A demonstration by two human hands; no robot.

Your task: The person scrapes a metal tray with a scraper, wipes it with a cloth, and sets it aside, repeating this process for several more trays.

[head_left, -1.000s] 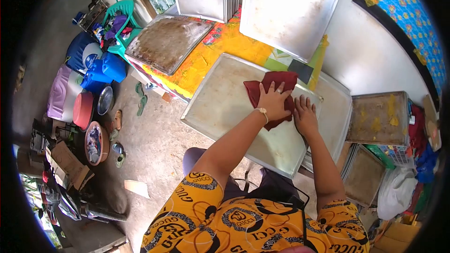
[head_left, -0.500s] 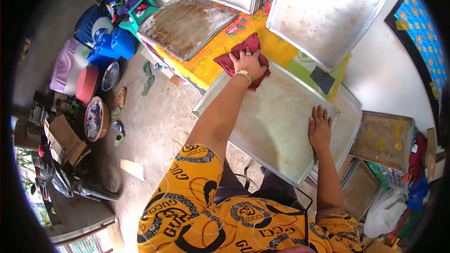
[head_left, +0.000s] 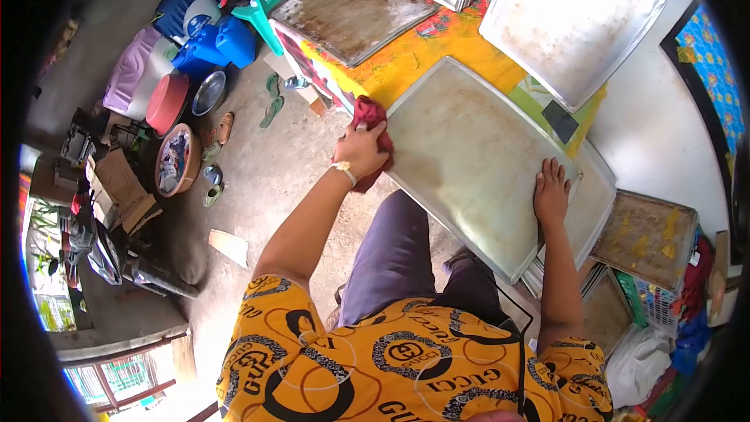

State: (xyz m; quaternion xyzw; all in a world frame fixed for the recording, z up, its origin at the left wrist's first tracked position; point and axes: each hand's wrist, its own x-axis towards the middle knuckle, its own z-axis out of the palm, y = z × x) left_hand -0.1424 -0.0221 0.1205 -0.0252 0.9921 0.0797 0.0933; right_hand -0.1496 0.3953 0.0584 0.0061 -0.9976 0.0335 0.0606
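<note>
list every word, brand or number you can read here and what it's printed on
"GUCCI" – repeated in black across the yellow shirt, clearest near its lower right.
"GUC..." – partial repeats on the shirt's sleeve, cut off by folds.
The metal baking tray, red cloth and blue jerrycans show no readable text.

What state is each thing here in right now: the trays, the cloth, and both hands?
Left hand: closed around the red cloth at the tray's edge.
Right hand: flat, fingers spread, pressing on the big tray.
Red cloth: bunched up, partly hanging off the edge.
Big tray: lying flat, smeared, nothing on it.
Dark tray: flat on the table, heavily browned.
Pale tray: empty, lightly stained.
Crusted tray: yellow residue stuck on.
</note>
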